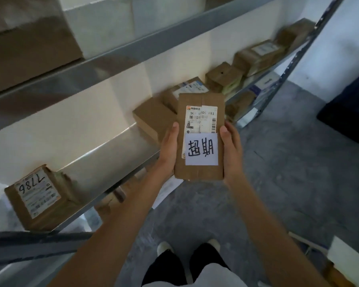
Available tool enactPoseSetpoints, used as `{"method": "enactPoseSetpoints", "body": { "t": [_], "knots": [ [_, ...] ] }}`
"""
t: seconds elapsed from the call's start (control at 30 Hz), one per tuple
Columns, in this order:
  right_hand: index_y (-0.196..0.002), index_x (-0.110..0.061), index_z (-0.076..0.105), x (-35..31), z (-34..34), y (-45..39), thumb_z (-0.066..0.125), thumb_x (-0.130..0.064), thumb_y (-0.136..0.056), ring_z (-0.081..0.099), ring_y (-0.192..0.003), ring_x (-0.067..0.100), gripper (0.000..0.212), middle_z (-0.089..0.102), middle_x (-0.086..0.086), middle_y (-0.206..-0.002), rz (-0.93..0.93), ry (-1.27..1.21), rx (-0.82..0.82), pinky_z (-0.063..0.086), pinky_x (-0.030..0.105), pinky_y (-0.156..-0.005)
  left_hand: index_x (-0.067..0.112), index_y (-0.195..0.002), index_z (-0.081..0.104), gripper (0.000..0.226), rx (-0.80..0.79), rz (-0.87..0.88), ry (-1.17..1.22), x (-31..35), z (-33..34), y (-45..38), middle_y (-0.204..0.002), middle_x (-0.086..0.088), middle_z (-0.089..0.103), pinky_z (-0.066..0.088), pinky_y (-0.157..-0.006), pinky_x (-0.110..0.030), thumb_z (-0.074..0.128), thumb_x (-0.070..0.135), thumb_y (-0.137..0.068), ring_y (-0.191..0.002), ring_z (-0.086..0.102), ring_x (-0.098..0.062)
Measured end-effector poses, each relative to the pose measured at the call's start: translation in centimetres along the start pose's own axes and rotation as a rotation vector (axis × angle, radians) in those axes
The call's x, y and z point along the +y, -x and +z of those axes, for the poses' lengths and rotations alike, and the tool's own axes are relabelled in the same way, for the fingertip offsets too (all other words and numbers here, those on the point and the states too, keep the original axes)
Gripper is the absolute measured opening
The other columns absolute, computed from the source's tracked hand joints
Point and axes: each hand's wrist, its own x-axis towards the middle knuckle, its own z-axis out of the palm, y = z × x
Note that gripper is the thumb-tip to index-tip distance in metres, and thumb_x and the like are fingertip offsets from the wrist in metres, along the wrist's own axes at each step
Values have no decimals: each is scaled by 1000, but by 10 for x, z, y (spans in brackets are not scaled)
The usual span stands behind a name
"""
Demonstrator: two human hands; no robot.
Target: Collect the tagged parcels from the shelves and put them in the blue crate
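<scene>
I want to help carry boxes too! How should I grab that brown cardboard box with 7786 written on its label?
The brown cardboard box with 7786 on its white label sits tilted at the front edge of the grey metal shelf. Probably best to come from the front, the aisle side, and clasp its two opposite side faces, one hand each: nothing blocks them.

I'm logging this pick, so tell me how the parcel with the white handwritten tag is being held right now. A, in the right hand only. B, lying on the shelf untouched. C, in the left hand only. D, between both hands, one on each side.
D: the tagged parcel is off the shelf, gripped on its left edge by the left hand and on its right edge by the right hand.
</scene>
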Motion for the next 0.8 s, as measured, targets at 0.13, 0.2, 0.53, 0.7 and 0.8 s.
{"method": "enactPoseSetpoints", "body": {
  "t": [0.13, 0.2, 0.53, 0.7, 0.8],
  "knots": [
    [-117, -22, 61, -17, -55, -20, 56, -37, -97, 72, -76, 10, 26, 73, 4, -102, 6, 18, 202, 57, 22, -60, 19, -132, 57, 47, -52, 79, -50, -13, 59, -12, -122, -10, 67, 49, -97, -52, 44, 44, -94, -111, 65, -28],
    [-113, -18, 66, -22, -84, -31, 51, -44, -98, 72, -81, 15, 33, 74, 6, -99, 51, 55, 271, 58, 25, -63, 22, -134, 56, 44, -65, 93, -63, -19, 91, -20, -125, -6, 66, 48, -99, -50, 48, 36, -94, -113, 63, -24],
    [-117, -38, 56, -55, -218, -61, 41, -34, -103, 65, -109, 18, 21, 66, 0, -121, -57, 44, 382, 55, 43, -92, 25, -130, 56, 32, -193, 105, -148, -29, 250, -40, -110, 5, 69, 55, -69, -18, 39, 23, -103, -93, 69, -6],
    [-133, -32, 58, -68, -271, -79, 44, -34, -102, 66, -110, 19, 35, 70, 0, -119, -40, -32, 442, 53, 48, -97, 36, -122, 54, 28, -311, 109, -203, -37, 314, -52, -103, 7, 70, 55, -68, -20, 35, 25, -104, -86, 70, -4],
    [-136, -31, 56, -77, -296, -98, 43, -32, -102, 66, -109, 20, 36, 70, 2, -120, -31, -41, 494, 53, 47, -96, 33, -126, 56, 29, -353, 101, -253, -43, 348, -70, -108, 3, 70, 56, -72, -25, 43, 29, -101, -89, 70, -9]
  ]
}}
